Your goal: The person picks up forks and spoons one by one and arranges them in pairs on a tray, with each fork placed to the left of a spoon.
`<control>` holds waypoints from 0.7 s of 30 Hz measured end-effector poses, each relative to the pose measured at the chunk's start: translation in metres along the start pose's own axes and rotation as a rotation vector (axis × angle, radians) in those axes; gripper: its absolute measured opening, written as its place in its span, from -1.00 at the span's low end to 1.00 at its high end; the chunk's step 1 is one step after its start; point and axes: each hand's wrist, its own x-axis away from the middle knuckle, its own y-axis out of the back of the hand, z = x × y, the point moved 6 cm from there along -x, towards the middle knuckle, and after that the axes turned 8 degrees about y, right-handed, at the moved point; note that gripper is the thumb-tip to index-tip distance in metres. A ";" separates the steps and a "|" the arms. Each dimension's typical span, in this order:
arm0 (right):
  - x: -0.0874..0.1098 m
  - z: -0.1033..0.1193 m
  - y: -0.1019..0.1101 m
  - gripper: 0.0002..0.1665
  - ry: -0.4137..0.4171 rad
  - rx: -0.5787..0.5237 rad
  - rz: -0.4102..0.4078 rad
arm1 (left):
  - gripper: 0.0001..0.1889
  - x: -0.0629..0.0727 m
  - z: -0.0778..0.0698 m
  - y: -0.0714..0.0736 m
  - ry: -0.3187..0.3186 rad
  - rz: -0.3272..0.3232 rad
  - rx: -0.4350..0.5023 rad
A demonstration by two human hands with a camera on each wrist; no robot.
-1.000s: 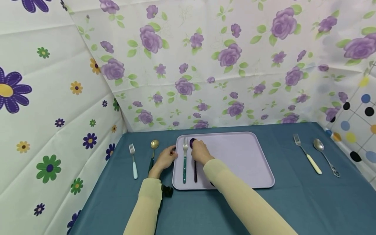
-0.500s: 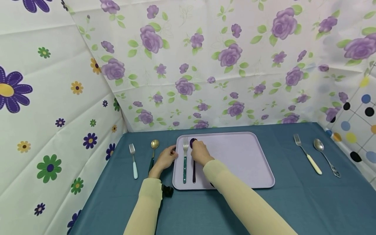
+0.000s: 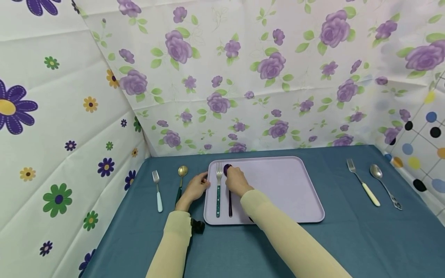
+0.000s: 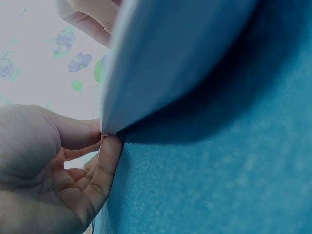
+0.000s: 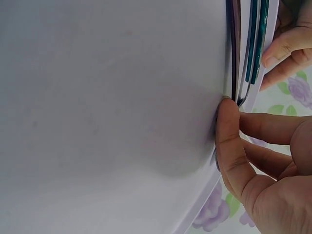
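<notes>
On the lilac tray, my right hand pinches a dark purple spoon between thumb and fingers, near its bowl. The spoon's bowl end points away from me, and the hand covers its middle. Just left of it lies a fork with a speckled green handle, roughly parallel. My left hand holds the tray's left edge. The left wrist view has its thumb and a finger meeting at the tray rim. In the right wrist view, the spoon handle runs beside the green fork handle.
Left of the tray, a gold spoon with a green handle lies partly behind the left hand, and a fork with a pale blue handle farther left. A cream-handled fork and an ornate silver spoon lie at the right on the blue cloth.
The handle end of the purple spoon has shifted slightly left toward the green-handled fork. Both hands keep their places and grips.
</notes>
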 end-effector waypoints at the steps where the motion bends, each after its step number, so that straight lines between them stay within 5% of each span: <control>1: 0.000 0.000 0.000 -0.91 0.001 0.000 -0.001 | -0.49 0.000 0.000 0.000 0.001 0.000 0.000; 16: 0.002 -0.002 0.011 -0.84 0.022 0.009 -0.013 | -0.48 0.001 -0.001 -0.001 0.011 0.002 -0.011; 21: 0.003 -0.002 0.018 -0.64 0.040 0.020 0.004 | -0.48 0.002 -0.002 0.000 0.006 0.000 -0.021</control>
